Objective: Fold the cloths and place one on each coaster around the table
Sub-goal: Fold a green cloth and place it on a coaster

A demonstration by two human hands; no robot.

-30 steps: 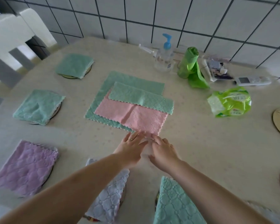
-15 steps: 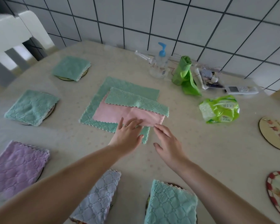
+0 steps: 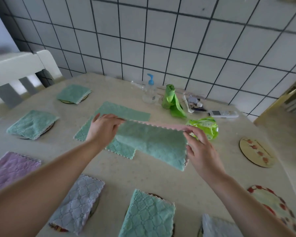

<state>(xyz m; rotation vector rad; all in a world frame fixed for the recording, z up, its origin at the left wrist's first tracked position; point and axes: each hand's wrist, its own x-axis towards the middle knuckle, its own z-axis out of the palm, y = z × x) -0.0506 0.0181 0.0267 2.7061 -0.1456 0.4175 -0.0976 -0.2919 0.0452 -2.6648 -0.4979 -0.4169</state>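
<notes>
A green-and-pink cloth [image 3: 152, 142] hangs in the air over the table's middle, green side toward me, pink showing along its top edge. My left hand [image 3: 102, 129] pinches its upper left corner and my right hand [image 3: 200, 147] pinches its upper right corner. Under it a larger green cloth [image 3: 120, 111] lies flat on the table. Folded cloths cover coasters around the rim: green [image 3: 73, 93], green [image 3: 32, 124], purple [image 3: 10, 170], pale lilac [image 3: 77, 202], green [image 3: 147, 214], pale [image 3: 217, 226]. Two bare coasters lie at the right: a round one [image 3: 256, 153] and a red-rimmed one [image 3: 272, 206].
At the table's back stand a pump bottle [image 3: 149, 89], a green bag roll [image 3: 172, 100], small clutter and a remote [image 3: 223, 113]. A green packet [image 3: 205, 125] lies behind my right hand. A white chair [image 3: 19, 71] stands at the left, tiled wall behind.
Both hands took hold of the folded green-and-pink cloth's near edge and lifted it off the stack. It now hangs stretched between them. The camera tilted up.
</notes>
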